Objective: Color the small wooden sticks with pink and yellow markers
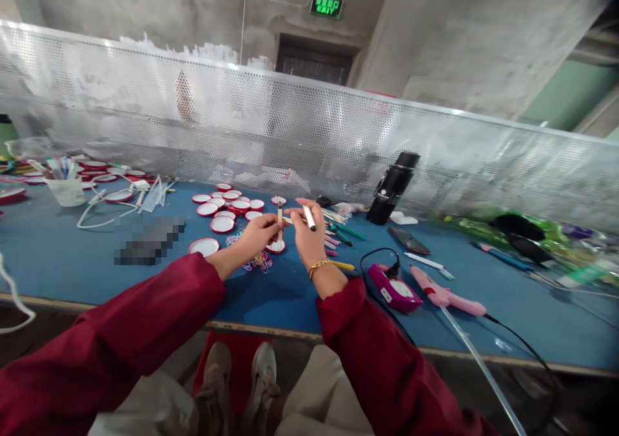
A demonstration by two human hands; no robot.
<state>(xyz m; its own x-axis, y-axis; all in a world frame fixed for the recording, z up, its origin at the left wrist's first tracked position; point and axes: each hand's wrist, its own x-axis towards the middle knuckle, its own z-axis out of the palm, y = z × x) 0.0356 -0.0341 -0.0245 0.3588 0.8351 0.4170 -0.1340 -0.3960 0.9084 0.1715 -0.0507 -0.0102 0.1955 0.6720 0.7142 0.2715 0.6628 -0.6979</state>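
left hand [264, 232] pinches the slim stick [280, 212], right hand [309, 237] holds the white pen [308, 217] (imo keep that stick steady)

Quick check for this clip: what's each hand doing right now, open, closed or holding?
Left hand: closed, holding a thin stick.
Right hand: closed, holding a white pen.
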